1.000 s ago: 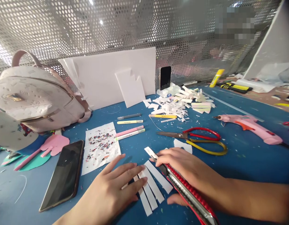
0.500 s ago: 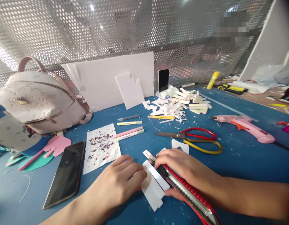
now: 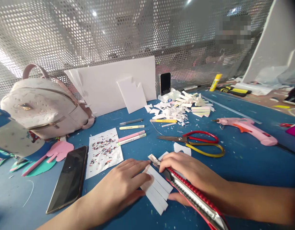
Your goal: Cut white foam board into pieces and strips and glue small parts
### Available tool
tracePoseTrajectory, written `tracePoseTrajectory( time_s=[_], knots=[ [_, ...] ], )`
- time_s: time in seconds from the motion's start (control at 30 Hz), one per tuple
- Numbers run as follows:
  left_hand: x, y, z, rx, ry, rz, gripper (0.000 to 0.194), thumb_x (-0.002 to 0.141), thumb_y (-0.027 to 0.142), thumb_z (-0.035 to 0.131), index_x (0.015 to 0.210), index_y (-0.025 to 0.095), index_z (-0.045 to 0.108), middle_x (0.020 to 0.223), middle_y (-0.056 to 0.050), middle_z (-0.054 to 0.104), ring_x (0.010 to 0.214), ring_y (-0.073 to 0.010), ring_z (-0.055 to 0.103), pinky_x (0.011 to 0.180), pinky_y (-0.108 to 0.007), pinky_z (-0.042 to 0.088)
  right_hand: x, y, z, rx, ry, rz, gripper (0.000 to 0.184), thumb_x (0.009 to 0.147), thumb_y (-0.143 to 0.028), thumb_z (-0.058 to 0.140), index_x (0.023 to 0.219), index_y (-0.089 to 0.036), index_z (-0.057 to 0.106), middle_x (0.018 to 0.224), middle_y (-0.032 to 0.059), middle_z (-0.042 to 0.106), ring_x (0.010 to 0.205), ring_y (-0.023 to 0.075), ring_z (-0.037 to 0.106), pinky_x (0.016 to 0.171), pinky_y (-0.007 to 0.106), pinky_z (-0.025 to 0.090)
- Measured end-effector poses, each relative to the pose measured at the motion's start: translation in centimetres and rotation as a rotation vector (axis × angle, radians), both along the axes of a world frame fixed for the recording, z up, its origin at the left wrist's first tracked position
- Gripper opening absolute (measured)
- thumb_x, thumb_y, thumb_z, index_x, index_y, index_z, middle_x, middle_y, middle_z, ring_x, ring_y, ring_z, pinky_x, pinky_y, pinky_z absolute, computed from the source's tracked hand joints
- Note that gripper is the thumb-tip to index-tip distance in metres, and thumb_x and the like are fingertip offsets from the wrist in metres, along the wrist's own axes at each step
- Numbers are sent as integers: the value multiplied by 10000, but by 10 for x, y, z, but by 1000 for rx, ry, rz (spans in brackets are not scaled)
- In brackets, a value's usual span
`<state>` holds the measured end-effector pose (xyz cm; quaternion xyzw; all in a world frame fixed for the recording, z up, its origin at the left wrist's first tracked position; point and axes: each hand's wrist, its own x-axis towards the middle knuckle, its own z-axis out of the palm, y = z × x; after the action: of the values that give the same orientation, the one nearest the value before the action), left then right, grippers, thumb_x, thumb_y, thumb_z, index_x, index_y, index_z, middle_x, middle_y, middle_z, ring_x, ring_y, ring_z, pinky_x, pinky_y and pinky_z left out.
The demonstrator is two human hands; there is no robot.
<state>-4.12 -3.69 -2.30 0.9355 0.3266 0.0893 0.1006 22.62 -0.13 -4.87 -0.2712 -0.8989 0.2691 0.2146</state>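
My left hand [image 3: 118,188] lies flat on the blue table, fingers stretched and pressed together against the left side of several white strips [image 3: 157,190] gathered side by side. My right hand [image 3: 188,171] is closed on a red and silver utility knife [image 3: 192,199], forefinger on top near the blade. The blade tip [image 3: 152,158] rests at the far end of the strips. A small white offcut [image 3: 182,148] lies just beyond my right hand.
Red and yellow scissors [image 3: 197,143], a pink glue gun [image 3: 245,129], several pens [image 3: 131,131], a speckled paper sheet [image 3: 103,151], a black phone [image 3: 68,179], a pale backpack [image 3: 44,103], white boards [image 3: 114,83] and a heap of white scraps [image 3: 178,108].
The strips were fanned apart a second ago; my left hand has pushed them together into a neat row. The knife hand barely shifted.
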Motion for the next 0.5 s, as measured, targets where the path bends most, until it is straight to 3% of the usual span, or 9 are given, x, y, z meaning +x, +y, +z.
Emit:
tracePoseTrajectory(
  time_s=[0.1, 0.3, 0.5],
  knots=[
    [-2, 1, 0, -66, 4, 11, 310, 985, 269, 512, 1293, 227, 505, 1431, -99, 542, 1298, -244, 509, 1031, -423, 461, 5, -2, 3, 5, 14, -18, 436, 800, -299, 738, 1169, -262, 508, 1198, 63, 591, 1072, 232, 567, 915, 341, 434],
    [-3, 9, 1, -129, -50, -21, 362, 966, 321, 566, 1307, 213, 511, 1370, -106, 594, 1271, -242, 531, 1080, -447, 384, 5, -3, 4, 73, -3, 19, 560, 710, -400, 838, 1150, -246, 526, 1217, 76, 608, 1124, 259, 571, 932, 345, 429],
    [-2, 8, 1, -178, -66, 16, 429, 939, 359, 602, 1334, 238, 488, 1388, -84, 580, 1164, -253, 556, 978, -422, 447, -2, 3, -2, 28, -15, -24, 577, 693, -445, 842, 1143, -236, 548, 1149, 69, 618, 1043, 250, 588, 892, 351, 435]
  ],
)
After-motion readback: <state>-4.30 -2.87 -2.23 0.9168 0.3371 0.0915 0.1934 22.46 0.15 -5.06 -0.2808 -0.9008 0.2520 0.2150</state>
